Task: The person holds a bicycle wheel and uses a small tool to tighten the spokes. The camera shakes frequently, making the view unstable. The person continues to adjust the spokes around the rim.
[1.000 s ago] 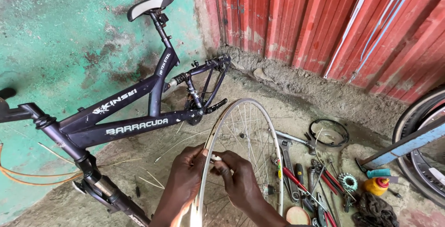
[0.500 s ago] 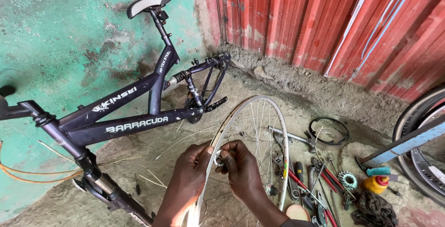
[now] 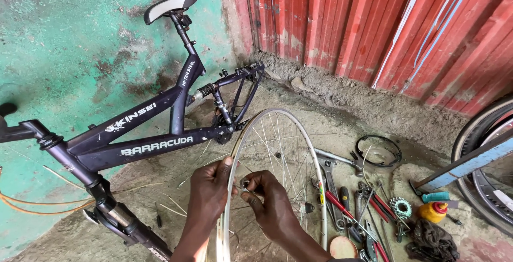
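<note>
Silver spoked bicycle wheel rim (image 3: 278,133) upright on concrete floor (image 3: 342,128), nearer and steeper than a second ago; left hand (image 3: 211,187) clamped on rim, right hand (image 3: 270,200) pinching a spoke fitting.

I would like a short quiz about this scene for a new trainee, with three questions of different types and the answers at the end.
1. True or false: the left hand grips the silver wheel rim.
2. Multiple choice: where does the dark bicycle frame stand? A) on the tools; B) against the green wall; C) against the red metal sheets.
3. Short answer: which colour is the small bottle on the ground at the right?

Key
1. True. The right hand pinches a small part at the spokes beside it.
2. B.
3. Yellow, with a red cap.
</note>
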